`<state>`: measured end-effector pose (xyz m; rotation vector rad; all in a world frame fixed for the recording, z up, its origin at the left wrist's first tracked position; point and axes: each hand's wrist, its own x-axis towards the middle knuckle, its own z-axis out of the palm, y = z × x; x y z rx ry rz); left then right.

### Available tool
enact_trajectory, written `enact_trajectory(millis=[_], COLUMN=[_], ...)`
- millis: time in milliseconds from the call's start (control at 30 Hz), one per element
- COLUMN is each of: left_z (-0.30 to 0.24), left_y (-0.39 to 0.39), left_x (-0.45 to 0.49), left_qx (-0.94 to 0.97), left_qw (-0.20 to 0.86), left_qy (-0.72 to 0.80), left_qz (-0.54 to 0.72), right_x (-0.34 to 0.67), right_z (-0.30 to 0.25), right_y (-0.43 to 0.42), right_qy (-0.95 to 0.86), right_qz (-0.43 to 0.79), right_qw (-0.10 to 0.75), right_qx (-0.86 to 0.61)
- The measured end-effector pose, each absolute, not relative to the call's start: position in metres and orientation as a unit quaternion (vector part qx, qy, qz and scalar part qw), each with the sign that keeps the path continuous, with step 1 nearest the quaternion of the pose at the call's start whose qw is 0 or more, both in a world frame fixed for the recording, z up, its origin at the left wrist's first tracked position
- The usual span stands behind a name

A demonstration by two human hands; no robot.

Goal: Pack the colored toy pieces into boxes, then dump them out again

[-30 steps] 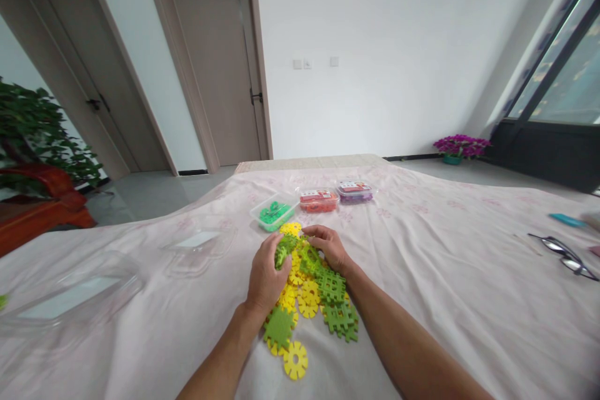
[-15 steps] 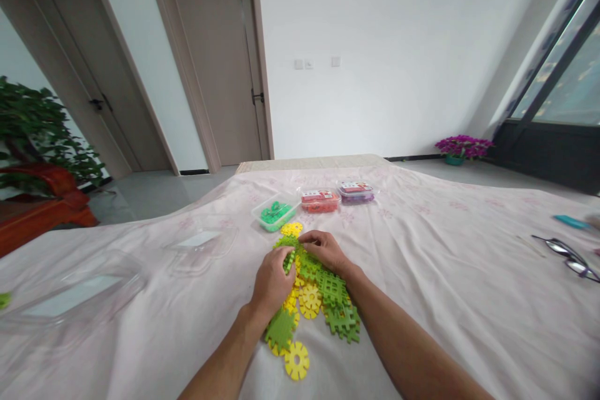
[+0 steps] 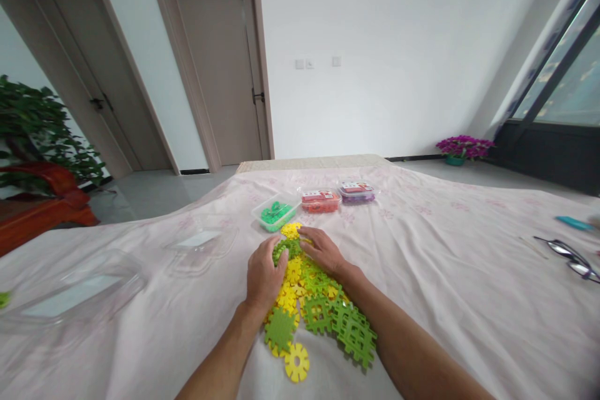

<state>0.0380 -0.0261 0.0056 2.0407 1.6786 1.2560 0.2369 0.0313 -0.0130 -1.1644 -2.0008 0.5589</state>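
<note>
A pile of green and yellow plastic building pieces (image 3: 313,307) lies on a pink sheet (image 3: 435,275) in front of me. My left hand (image 3: 263,277) is curled around a stack of green pieces (image 3: 282,251) at the pile's far end. My right hand (image 3: 321,250) rests palm down on the pile just right of that stack, its fingers reaching to the stack's top. A yellow gear piece (image 3: 297,362) and a green gear piece (image 3: 280,330) lie nearest to me.
Three small clear boxes stand beyond the pile: one with green pieces (image 3: 274,213), one with red (image 3: 320,200), one with purple (image 3: 356,192). Clear lids (image 3: 199,242) and a clear tray (image 3: 70,297) lie at left. Glasses (image 3: 568,257) lie at far right.
Both hands shifted slightly toward the far end of the pile. The green square pieces near my right forearm slid toward me and to the right.
</note>
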Motion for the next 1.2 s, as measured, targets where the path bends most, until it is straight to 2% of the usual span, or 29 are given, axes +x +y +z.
enact_trajectory(millis=[100, 167, 333, 433, 567, 733, 900, 1033, 1200], left_z=[0.010, 0.013, 0.016, 0.014, 0.006, -0.002, 0.002, 0.001, -0.008], left_y=[-0.026, -0.026, -0.025, -0.023, -0.019, -0.013, -0.010, -0.004, 0.010], left_x=[0.035, 0.033, 0.029, 0.029, 0.027, 0.024, 0.021, 0.019, 0.017], left_qx=[0.691, 0.686, 0.682, 0.685, 0.675, 0.644, 0.617, 0.599, 0.640], left_qw=[0.113, 0.132, 0.183, 0.204, 0.238, 0.314, 0.432, 0.386, 0.307], left_qy=[0.604, 0.619, 0.615, 0.602, 0.580, 0.532, 0.444, 0.467, 0.517], left_qz=[0.380, 0.359, 0.351, 0.357, 0.390, 0.452, 0.486, 0.523, 0.478], right_x=[0.234, 0.232, 0.234, 0.235, 0.234, 0.230, 0.229, 0.229, 0.227], right_z=[-0.008, -0.003, 0.008, 0.005, -0.007, -0.005, 0.008, 0.002, -0.008], right_y=[0.029, 0.026, 0.019, 0.020, 0.026, 0.027, 0.021, 0.024, 0.028], right_qy=[-0.839, -0.861, -0.855, -0.849, -0.861, -0.865, -0.854, -0.834, -0.841], right_qz=[0.167, 0.164, 0.214, 0.191, 0.141, 0.155, 0.184, 0.111, 0.077], right_qw=[0.279, 0.249, 0.289, 0.314, 0.273, 0.236, 0.295, 0.310, 0.229], right_qx=[-0.436, -0.411, -0.373, -0.380, -0.406, -0.414, -0.387, -0.443, -0.483])
